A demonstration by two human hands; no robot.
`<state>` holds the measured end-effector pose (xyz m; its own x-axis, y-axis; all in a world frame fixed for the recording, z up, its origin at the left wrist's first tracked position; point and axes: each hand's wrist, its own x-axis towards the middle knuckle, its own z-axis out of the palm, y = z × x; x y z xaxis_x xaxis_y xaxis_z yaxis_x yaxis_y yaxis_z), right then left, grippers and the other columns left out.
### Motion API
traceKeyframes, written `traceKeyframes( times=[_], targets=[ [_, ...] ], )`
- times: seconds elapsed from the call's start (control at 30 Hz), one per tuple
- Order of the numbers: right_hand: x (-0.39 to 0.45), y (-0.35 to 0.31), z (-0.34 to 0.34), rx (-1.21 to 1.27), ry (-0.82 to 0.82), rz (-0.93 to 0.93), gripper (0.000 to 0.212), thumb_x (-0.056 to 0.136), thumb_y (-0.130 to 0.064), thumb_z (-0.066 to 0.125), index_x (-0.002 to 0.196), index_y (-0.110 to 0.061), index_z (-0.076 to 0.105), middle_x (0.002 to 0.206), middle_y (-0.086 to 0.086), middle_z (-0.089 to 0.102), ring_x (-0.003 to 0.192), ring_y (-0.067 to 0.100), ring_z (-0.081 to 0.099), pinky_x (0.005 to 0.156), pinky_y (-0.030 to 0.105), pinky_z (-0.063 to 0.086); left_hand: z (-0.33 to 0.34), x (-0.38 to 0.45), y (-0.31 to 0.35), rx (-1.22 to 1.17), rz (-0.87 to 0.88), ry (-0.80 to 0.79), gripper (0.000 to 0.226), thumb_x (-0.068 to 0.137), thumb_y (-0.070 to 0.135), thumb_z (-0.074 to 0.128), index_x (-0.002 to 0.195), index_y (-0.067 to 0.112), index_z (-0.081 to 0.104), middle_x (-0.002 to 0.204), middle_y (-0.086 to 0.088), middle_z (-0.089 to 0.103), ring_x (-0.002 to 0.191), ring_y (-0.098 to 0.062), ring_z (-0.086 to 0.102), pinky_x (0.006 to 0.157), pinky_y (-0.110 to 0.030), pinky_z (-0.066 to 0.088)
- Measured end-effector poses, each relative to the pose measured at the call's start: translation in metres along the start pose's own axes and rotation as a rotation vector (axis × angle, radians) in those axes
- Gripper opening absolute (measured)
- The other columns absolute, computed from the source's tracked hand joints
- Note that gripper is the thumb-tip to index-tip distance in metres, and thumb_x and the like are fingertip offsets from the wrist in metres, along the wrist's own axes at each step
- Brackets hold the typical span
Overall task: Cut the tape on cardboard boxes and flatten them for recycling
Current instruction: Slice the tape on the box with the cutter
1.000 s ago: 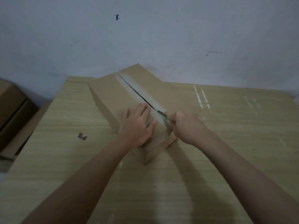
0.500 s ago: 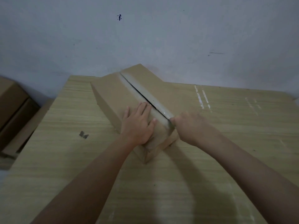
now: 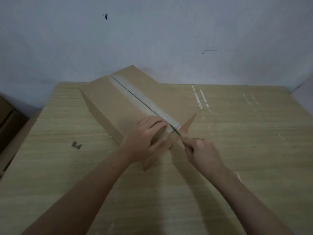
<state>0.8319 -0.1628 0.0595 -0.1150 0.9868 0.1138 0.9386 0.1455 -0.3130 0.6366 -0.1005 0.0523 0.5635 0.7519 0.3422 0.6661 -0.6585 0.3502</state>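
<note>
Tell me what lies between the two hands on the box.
In the head view, between the left hand and the right hand lie the near end of the box's taped seam and the cutter's green tip.

Brown box (image 3: 118, 102) lies diagonal on the table, far end at the wall. Clear tape (image 3: 144, 100) runs down the top seam, dark slit along it. Near-end flap (image 3: 188, 124) sticks up at the right corner.
</note>
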Motion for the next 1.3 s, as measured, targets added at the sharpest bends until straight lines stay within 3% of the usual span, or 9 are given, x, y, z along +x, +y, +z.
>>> traceKeyframes(
  times=[0.1,0.37,0.43,0.53,0.63,0.73,0.87,1.13,1.3],
  targets=[
    [-0.004,0.006,0.013,0.046,0.096,-0.014,0.047,0.082,-0.03,0.037,0.12,-0.028,0.064,0.055,0.008,0.058,0.045,0.034,0.056,0.037,0.037,0.045,-0.001,0.004,0.0,0.007,-0.001,-0.038,0.048,0.086,0.047,0.047,0.113,0.011,0.062,0.115,-0.005,0.06,0.108,-0.022,0.054,0.091,-0.037,0.044],
    [-0.019,0.003,0.016,0.428,0.396,0.112,0.039,0.086,0.0,0.057,0.123,-0.011,0.059,0.065,0.004,0.069,0.044,0.011,0.045,0.043,0.016,0.033,0.002,0.014,0.012,0.15,-0.188,-0.059,0.066,0.081,0.063,0.032,0.121,0.018,0.058,0.125,-0.001,0.055,0.115,-0.021,0.053,0.095,-0.037,0.036],
    [-0.016,-0.002,0.017,0.664,0.364,0.339,0.039,0.092,-0.003,0.055,0.129,-0.012,0.054,0.083,0.001,0.072,0.05,0.002,0.049,0.05,0.01,0.037,0.004,0.018,0.018,0.153,-0.252,-0.084,0.075,0.079,0.064,0.022,0.131,0.019,0.051,0.135,-0.001,0.047,0.125,-0.019,0.043,0.102,-0.037,0.029],
    [-0.005,-0.011,0.012,1.032,0.19,0.556,0.041,0.099,-0.011,0.044,0.136,-0.028,0.046,0.061,0.001,0.052,0.039,0.009,0.042,0.038,0.017,0.034,0.009,0.023,0.023,0.135,-0.338,-0.191,0.088,0.07,0.066,0.008,0.143,0.024,0.034,0.145,0.003,0.026,0.135,-0.015,0.019,0.111,-0.036,0.012],
    [0.004,-0.021,0.001,1.22,0.133,0.614,0.04,0.101,-0.012,0.04,0.126,-0.042,0.045,0.053,0.0,0.044,0.033,0.011,0.038,0.033,0.018,0.029,0.006,0.031,0.02,0.076,-0.369,-0.316,0.073,0.079,0.062,0.023,0.142,0.026,0.031,0.141,0.002,0.019,0.133,-0.015,0.011,0.111,-0.035,0.005],
    [0.008,-0.029,-0.001,1.273,0.13,0.648,0.04,0.101,-0.011,0.04,0.092,-0.047,0.056,0.049,-0.002,0.038,0.034,0.009,0.032,0.032,0.017,0.027,0.003,0.03,0.016,0.067,-0.36,-0.32,0.079,0.073,0.067,0.02,0.141,0.028,0.032,0.138,0.003,0.019,0.13,-0.013,0.012,0.11,-0.035,0.005],
    [0.006,-0.035,0.001,1.327,0.149,0.65,0.041,0.1,-0.011,0.041,0.084,-0.045,0.058,0.048,-0.004,0.034,0.039,0.01,0.028,0.033,0.016,0.026,0.005,0.027,0.016,0.088,-0.349,-0.28,0.076,0.073,0.063,0.02,0.14,0.03,0.033,0.138,0.005,0.02,0.128,-0.012,0.014,0.107,-0.032,0.004],
    [0.002,-0.037,0.013,1.195,0.138,0.616,0.035,0.099,-0.009,0.04,0.122,-0.025,0.06,0.036,-0.017,0.032,0.032,0.002,0.026,0.033,0.015,0.026,0.005,0.026,0.017,0.09,-0.348,-0.264,0.095,0.06,0.07,0.003,0.14,0.03,0.034,0.137,0.005,0.02,0.128,-0.012,0.013,0.106,-0.032,0.004],
    [0.012,-0.036,0.015,1.16,0.142,0.618,0.035,0.1,-0.011,0.039,0.126,-0.024,0.058,0.035,-0.018,0.035,0.031,0.003,0.028,0.034,0.017,0.026,0.005,0.034,0.017,0.06,-0.372,-0.282,0.076,0.073,0.063,0.019,0.141,0.029,0.034,0.138,0.005,0.021,0.13,-0.012,0.013,0.106,-0.031,0.003]
  ],
)
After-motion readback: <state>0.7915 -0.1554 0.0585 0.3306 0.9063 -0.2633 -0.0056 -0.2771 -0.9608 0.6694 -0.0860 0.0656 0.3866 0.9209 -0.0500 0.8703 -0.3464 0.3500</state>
